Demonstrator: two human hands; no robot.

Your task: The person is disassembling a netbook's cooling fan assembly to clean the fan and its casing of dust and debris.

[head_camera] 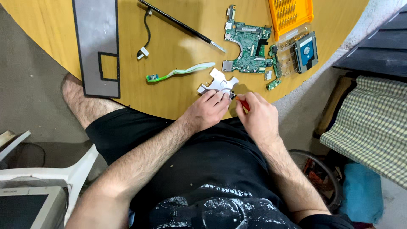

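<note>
Round wooden table is filling the upper part of the head view, with a grey floor lying below its edge and the person sitting close against it.

Left hand is resting at the near edge of the table, fingers curled down onto a flat silver metal plate, pinning its near end. The plate is lying on the wood just in front of both hands.

Right hand is sitting just beside the left, fingers pinched closed around a small screwdriver with a red handle. Its tip is pointing at the near end of the plate; whether it is touching cannot be told.

Green circuit board is lying just beyond the plate. A green and white toothbrush is lying to the left of the plate. A grey keyboard panel is sitting at the far left, and a thin black rod is lying between panel and board. An orange bit case and a hard drive are sitting to the right of the board.
</note>
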